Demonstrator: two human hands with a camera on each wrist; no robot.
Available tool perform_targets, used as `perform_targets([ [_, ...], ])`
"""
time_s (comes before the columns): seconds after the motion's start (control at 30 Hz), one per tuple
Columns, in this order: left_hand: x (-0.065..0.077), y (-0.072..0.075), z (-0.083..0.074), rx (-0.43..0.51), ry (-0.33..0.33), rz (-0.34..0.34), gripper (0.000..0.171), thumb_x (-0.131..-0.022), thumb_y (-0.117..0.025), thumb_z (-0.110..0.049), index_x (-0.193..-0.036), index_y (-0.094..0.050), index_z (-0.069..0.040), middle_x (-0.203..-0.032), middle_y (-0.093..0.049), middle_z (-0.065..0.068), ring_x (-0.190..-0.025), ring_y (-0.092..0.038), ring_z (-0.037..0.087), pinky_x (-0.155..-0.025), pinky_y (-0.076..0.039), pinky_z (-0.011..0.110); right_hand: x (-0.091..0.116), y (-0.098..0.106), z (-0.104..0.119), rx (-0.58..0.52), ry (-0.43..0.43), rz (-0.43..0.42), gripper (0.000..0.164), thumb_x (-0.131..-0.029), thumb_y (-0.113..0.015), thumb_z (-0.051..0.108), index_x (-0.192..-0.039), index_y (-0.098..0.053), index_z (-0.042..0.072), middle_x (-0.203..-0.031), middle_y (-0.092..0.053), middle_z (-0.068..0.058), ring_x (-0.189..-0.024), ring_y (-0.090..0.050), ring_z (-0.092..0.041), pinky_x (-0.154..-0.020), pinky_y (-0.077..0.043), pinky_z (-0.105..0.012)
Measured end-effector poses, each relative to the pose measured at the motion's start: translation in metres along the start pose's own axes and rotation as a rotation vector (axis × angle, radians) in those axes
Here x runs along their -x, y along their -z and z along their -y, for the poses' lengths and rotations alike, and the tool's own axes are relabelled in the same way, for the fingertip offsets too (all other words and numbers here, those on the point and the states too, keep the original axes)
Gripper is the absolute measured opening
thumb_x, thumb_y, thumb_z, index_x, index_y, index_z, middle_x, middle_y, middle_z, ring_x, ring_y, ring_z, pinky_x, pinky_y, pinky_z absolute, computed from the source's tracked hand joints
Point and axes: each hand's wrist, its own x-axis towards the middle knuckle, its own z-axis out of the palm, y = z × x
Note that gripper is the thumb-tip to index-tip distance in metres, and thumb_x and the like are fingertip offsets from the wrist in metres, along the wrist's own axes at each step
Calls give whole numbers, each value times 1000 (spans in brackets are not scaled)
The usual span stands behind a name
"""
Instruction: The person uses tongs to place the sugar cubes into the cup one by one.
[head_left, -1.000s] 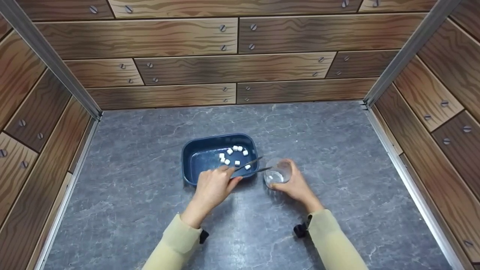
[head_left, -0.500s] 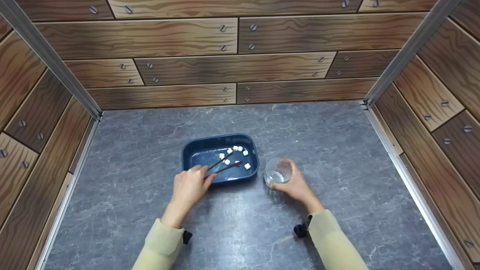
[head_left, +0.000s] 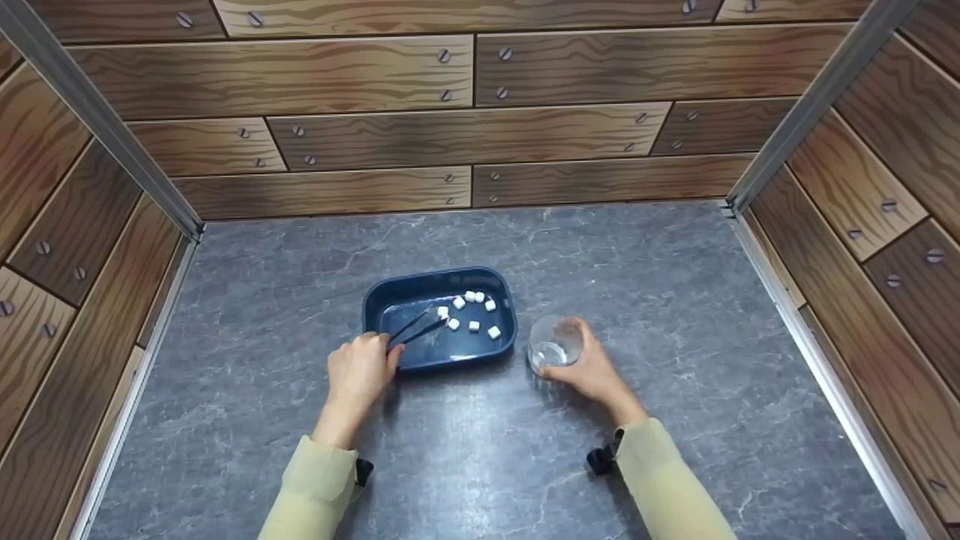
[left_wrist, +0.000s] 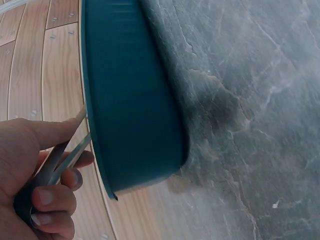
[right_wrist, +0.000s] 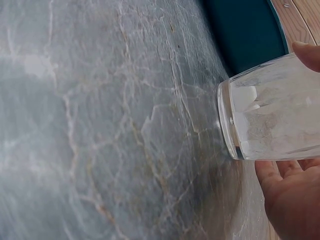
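Clock directions taken from the tray's centre, 12 pointing away from the person.

Left hand (head_left: 358, 375): at 8 o'clock, just outside the near rim. Thumb and fingers clamped on dark tweezers (head_left: 424, 331), which cross the rim and point towards 2 o'clock. Tweezer tips apart, near the middle of the blue tray (head_left: 461, 347), beside the leftmost of the white cubes (head_left: 474, 326); contact with a cube cannot be told. In the left wrist view the tips are hidden behind the tray wall.

Right hand (head_left: 596, 369): thumb and fingers curled round a clear cup (head_left: 550, 345). Cup appears upright on the table (head_left: 637, 285), at 3 to 4 o'clock, just beside the tray but not touching.

Cubes: eight plainly seen in the tray, spread from the centre out to 2, 3 and 4 o'clock. A further one may be partly covered by a tweezer tip; cannot tell.

Compared with 1.0 s ago: the tweezers then reached over the 3 o'clock rim, one tip overlapping the cup in the head view. At 0.5 s ago they lay over the cubes. Left hand and tweezers now sit further towards 9 o'clock. Right hand, cup and tray unchanged.
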Motion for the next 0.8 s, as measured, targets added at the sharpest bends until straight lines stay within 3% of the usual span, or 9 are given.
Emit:
perform_targets([
  [0.37, -4, -3, -7, -12, 98, 61, 32, -88, -73, -32, -75, -70, -3, -69, -66, 16, -58, -64, 37, -48, -46, 53, -1, 0, 0, -23, -23, -7, 87, -61, -91, 3, -135, -44, 0, -132, -55, -24, -125, -48, -36, -109, -28, -47],
  [0.8, -10, -4, -20, -37, 106, 85, 31, -88, -73, -30, -76, -71, -2, -68, -67, 16, -57, -64, 36, -49, -48, 51, 0, 1, 2, -1, -15, 2, 86, -61, -91, 10, -133, -45, 3, -131, -56, -19, -124, -49, -33, -109, -30, -46],
])
